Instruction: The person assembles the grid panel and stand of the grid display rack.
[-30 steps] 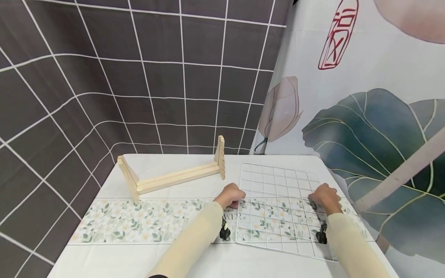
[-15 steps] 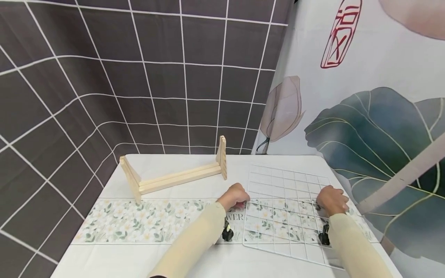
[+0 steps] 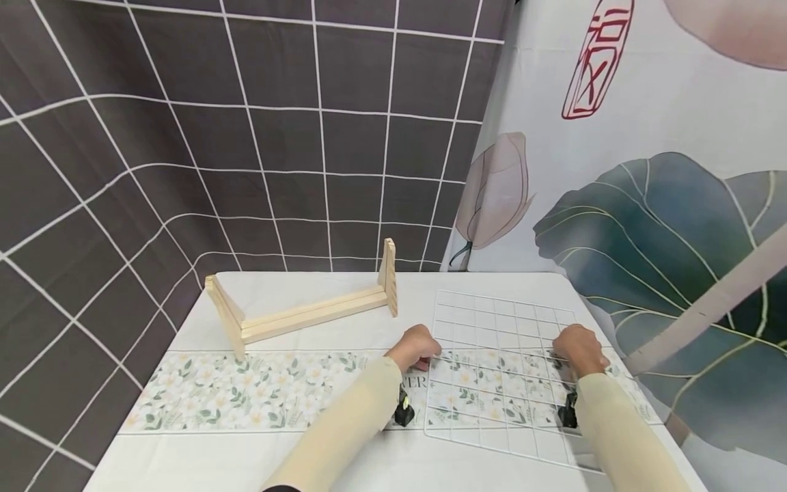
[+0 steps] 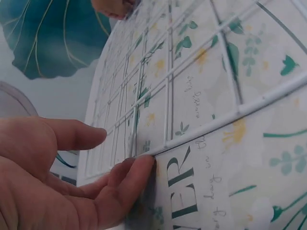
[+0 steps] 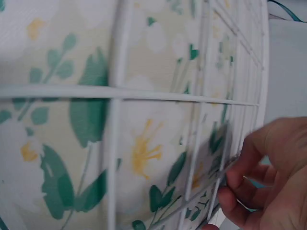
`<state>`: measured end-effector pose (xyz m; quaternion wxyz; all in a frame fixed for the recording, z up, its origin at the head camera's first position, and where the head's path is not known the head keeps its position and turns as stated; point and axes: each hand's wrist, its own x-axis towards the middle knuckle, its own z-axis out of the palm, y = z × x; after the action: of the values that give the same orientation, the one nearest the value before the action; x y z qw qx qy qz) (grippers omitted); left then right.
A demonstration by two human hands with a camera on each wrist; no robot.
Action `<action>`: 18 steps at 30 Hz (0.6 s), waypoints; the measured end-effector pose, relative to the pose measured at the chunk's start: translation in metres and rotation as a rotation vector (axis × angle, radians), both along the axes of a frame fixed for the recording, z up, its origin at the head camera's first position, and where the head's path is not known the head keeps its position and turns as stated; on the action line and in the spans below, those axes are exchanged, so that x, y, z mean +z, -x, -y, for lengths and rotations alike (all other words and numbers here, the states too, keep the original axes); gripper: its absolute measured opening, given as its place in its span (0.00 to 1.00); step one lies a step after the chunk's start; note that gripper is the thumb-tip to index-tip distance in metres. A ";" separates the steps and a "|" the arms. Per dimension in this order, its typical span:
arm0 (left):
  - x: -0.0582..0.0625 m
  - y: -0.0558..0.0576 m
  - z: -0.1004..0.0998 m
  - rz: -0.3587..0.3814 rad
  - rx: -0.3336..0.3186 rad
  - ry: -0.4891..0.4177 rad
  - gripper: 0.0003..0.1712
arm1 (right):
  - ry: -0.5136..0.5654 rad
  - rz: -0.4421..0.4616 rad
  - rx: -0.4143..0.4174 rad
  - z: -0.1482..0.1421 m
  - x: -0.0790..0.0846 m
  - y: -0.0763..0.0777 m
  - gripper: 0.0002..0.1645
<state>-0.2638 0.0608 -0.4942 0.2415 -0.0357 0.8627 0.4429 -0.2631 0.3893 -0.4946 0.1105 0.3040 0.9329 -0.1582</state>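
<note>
A white wire grid panel lies at the right of the table. At its left edge is my left hand; in the left wrist view its fingertips touch the edge wire, while the thumb stays apart from them above the grid. My right hand holds the panel's right side. There, in the right wrist view, curled fingers and thumb pinch around the edge wire. A pale wooden stand, a crossbar with two upright end pieces, rests at the back left, away from both hands.
The table bears a white cloth with a printed flower band. Behind it hangs a dark gridded curtain. To the right hangs a white cloth with a large leaf print.
The grid panel has slid a little to the right on the table, both hands moving along with it. The wooden stand has stayed in place.
</note>
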 end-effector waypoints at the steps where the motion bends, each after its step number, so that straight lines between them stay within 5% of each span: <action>1: 0.000 0.000 0.000 0.020 0.008 -0.011 0.05 | 0.007 0.005 -0.010 0.001 0.001 0.000 0.24; 9: -0.002 -0.004 -0.001 0.123 0.025 -0.087 0.13 | 0.028 -0.005 -0.039 0.002 -0.005 -0.005 0.22; 18: 0.004 -0.004 0.005 0.152 0.001 -0.081 0.17 | 0.013 -0.049 0.055 -0.005 0.002 -0.004 0.21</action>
<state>-0.2601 0.0563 -0.4903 0.3074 -0.0600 0.8233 0.4733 -0.2594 0.3942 -0.4928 0.0940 0.2737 0.9423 -0.1684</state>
